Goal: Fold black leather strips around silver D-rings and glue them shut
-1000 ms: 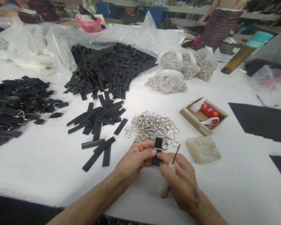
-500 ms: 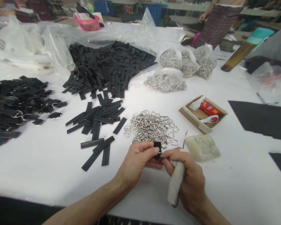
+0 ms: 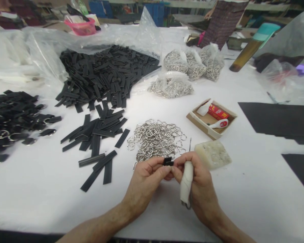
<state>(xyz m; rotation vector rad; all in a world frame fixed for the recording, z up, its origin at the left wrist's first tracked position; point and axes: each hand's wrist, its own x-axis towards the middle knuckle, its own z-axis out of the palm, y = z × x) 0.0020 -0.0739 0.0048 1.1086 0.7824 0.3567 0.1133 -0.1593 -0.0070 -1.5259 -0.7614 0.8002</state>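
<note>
Between the fingertips of both hands is a small black strip (image 3: 168, 162), folded over on itself; whether a ring sits in the fold is hidden. My left hand (image 3: 143, 180) pinches it from the left. Fingertips of my right hand (image 3: 202, 180) meet its right side. That same hand also keeps hold of an awl-like tool (image 3: 186, 185) with a white wrapped handle, its thin metal tip pointing away from me. Just beyond the hands lies a pile of metal D-rings (image 3: 158, 138). Loose black strips (image 3: 96, 130) are scattered to the left of it.
A larger heap of black strips (image 3: 103, 74) lies behind, beside bagged rings (image 3: 170, 86). At far left are strips fitted with rings (image 3: 12, 125). To the right sit a cardboard box (image 3: 205, 126), a yellowish wax-like block (image 3: 212, 155) and black sheets (image 3: 278, 118). A bottle (image 3: 250, 50) leans behind.
The black strip has been tilted, with its folded ends now facing up. Both hands have closed in around it. The whole view has shifted, so the table things appear further left.
</note>
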